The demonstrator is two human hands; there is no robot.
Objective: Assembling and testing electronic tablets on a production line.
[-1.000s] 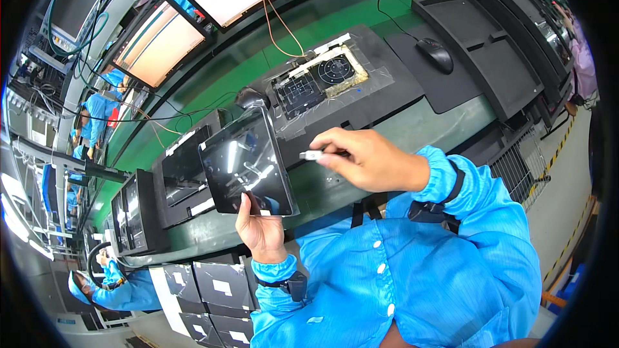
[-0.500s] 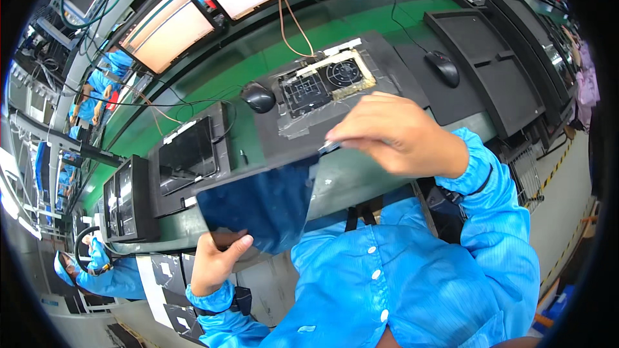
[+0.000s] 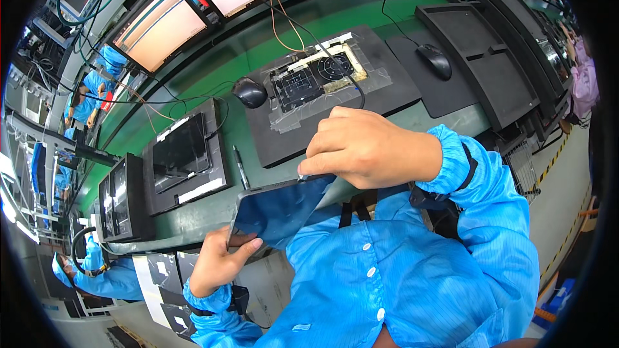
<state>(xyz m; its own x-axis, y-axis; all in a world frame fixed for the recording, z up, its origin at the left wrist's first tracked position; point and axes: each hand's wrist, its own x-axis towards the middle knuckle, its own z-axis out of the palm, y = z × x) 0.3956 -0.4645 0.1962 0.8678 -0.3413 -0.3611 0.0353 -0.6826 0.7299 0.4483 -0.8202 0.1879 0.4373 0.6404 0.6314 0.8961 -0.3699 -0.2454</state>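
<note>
I hold a dark tablet tilted flat in front of my chest, its glossy face mirroring my blue coat. My left hand grips its lower left edge, thumb on the screen. My right hand is closed over its upper right corner, fingers pinched at the edge; whether it also holds a small tool I cannot tell. Both sleeves are blue.
A green workbench carries a black fixture with a taped test board and cables, a pen, two mice, a tray with another tablet, and monitors behind. Black trays stand right. Other people in blue work far left.
The tablet has tipped from upright, screen toward me, to nearly flat and lower. My right hand, earlier holding a small white pen-like tool beside it, now closes on its upper corner.
</note>
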